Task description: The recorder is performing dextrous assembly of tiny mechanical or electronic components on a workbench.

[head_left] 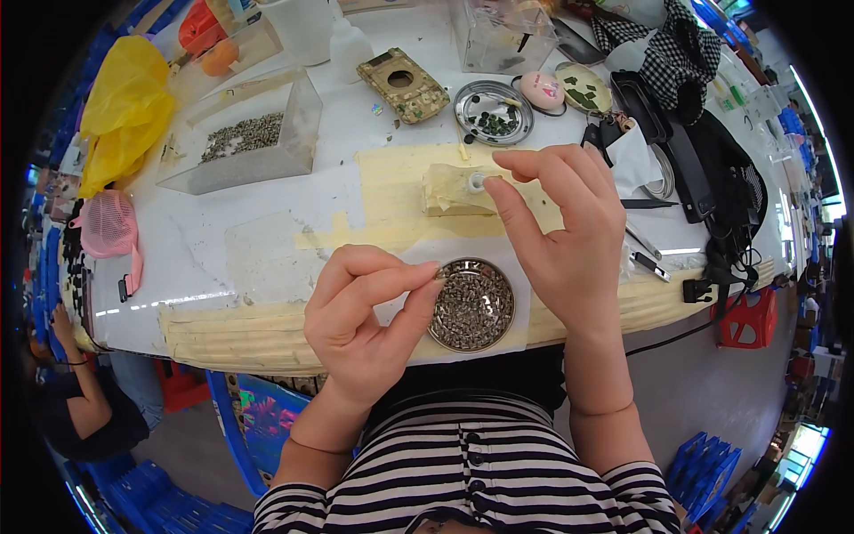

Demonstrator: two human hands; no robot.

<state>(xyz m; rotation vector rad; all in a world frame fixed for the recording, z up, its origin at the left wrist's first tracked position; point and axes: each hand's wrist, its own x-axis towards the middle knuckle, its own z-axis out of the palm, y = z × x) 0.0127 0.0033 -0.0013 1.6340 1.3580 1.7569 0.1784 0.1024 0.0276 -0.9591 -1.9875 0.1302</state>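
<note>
My left hand [360,316] is closed in a pinch at the left rim of a round dish [512,311]. Whatever sits between its thumb and forefinger is too small to name. Many tiny metal pieces [476,311] fill the dish. Farther off, a block wrapped in yellowish tape [449,191] stands on the table with a small white ring [477,182] on it. My right hand [569,227] reaches over the block's right side, thumb tip beside the ring. A gap shows between that thumb and forefinger, with nothing visible in it.
A clear tray [240,178] of metal pieces stands left. Behind the block are a camouflage-patterned case [405,84], a metal dish [494,113] of dark green bits and a pink egg-shaped thing [542,90]. Tweezers [649,265] lie right; a pink mesh scoop [108,227] lies far left.
</note>
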